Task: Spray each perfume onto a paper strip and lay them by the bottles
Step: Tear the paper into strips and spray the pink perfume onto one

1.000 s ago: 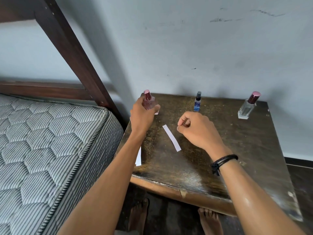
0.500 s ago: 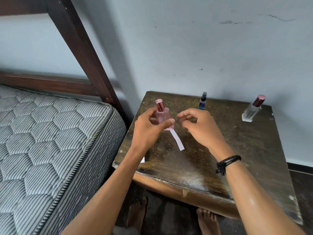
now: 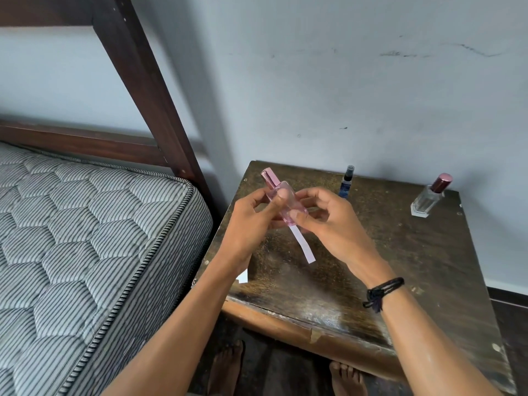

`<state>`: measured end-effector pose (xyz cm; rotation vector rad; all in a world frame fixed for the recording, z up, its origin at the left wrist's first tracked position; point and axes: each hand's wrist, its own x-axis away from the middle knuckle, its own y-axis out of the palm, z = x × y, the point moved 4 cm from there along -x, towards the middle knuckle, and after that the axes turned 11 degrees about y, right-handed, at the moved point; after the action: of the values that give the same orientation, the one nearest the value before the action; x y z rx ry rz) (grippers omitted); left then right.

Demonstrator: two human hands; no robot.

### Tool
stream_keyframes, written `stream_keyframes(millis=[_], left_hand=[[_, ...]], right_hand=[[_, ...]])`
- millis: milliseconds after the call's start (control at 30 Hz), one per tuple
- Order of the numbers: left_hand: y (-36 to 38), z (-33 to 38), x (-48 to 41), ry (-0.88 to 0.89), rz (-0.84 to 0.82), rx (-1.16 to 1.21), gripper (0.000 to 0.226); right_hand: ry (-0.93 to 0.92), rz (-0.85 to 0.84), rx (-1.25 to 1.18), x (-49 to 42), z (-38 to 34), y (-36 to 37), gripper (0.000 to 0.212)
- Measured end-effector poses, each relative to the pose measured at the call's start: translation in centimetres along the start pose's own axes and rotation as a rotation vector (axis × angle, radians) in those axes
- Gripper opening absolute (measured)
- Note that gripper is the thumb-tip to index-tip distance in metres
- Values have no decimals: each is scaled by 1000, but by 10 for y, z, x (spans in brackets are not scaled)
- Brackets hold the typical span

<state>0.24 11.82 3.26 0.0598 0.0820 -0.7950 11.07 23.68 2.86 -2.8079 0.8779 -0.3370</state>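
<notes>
A pink perfume bottle (image 3: pixel 291 202) with a pink cap is tilted above the back left of the dark wooden table (image 3: pixel 414 267). My left hand (image 3: pixel 251 221) grips its body, thumb across the glass. My right hand (image 3: pixel 334 224) holds its lower end with thumb and curled fingers. A white paper strip (image 3: pixel 304 247) lies on the table just under the bottle. A second strip (image 3: pixel 243 276) peeks out from under my left forearm. A small blue spray bottle (image 3: pixel 345 185) and a clear bottle with a dark red cap (image 3: pixel 428 198) stand by the wall.
A striped quilted mattress (image 3: pixel 85 238) and a dark wooden bed frame (image 3: pixel 148 90) close off the left side. The table's worn front edge is near me, with bare feet on the floor below it. A grey wall stands right behind the bottles.
My left hand lifted the pink bottle from the table's back left corner and tilted it toward the middle. My right hand rose from the table and took hold of the bottle's lower end.
</notes>
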Motion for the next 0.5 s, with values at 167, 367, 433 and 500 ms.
stream_keyframes(millis=[167, 367, 433, 500], left_hand=[[-19, 3, -8, -14, 73, 21, 31], [-32, 2, -11, 28, 79, 23, 20], [-31, 3, -11, 53, 64, 34, 20], [-28, 4, -11, 82, 24, 48, 22]], right_hand=[[80, -62, -58, 1, 2, 1, 20], [117, -103, -94, 2, 4, 8, 19], [141, -109, -148, 2, 5, 10, 20], [187, -138, -242, 3, 4, 12, 24]])
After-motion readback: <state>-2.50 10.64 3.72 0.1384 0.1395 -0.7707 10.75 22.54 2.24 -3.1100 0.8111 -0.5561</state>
